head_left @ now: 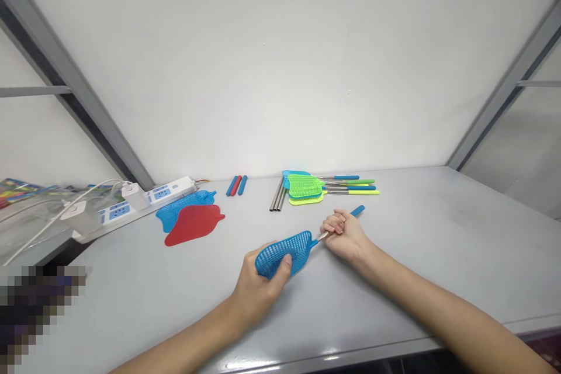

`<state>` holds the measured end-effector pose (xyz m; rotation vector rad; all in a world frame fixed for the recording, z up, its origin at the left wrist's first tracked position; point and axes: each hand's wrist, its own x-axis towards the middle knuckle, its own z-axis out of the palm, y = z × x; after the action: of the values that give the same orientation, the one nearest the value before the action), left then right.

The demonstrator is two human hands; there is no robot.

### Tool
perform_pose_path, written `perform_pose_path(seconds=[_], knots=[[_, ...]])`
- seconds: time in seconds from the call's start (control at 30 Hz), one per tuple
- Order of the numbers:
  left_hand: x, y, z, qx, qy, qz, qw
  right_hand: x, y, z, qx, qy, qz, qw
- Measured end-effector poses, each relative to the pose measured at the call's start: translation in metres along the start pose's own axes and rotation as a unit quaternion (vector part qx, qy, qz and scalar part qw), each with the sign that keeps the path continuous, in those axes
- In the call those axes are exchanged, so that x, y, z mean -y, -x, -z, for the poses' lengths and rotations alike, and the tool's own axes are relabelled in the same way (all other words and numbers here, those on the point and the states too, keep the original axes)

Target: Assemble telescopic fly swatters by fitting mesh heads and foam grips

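A blue fly swatter (294,246) is held between my two hands above the front of the table. My left hand (258,280) grips its perforated head, thumb on top and fingers underneath. Wrapped round the metal rod is my right hand (344,234), its fingers closed near the middle. The blue handle end (358,210) sticks out beyond that fist, up and to the right. Behind, a pile of fly swatters (307,186) in blue, green and yellow lies with handles pointing right. Several bare metal rods (277,196) lie beside the pile.
Loose swatter heads, one red (195,225) and one blue (182,210), overlap on the left. Three handle grips (236,186), blue and red, lie near the wall. A power strip (144,201) with plugged adapters and cables borders the grey table (416,239); plastic bags (30,210) sit farther left.
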<state>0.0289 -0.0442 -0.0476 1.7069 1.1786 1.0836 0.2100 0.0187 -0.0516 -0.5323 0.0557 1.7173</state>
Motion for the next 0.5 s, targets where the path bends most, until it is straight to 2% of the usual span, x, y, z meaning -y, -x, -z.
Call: perform_pose_path(seconds=[0.2,0.33,0.5], knots=[[-0.009,-0.001,0.001,-0.005,0.085,0.034,0.996,0.008,-0.002,-0.004,0.019,0.006,-0.021,1.0],[-0.006,-0.002,-0.004,-0.004,0.14,0.08,0.987,0.018,-0.009,-0.006,0.024,0.014,-0.031,0.999],[0.0,-0.006,-0.007,0.004,0.231,0.112,0.966,0.033,-0.022,-0.002,0.012,0.009,-0.003,1.0]])
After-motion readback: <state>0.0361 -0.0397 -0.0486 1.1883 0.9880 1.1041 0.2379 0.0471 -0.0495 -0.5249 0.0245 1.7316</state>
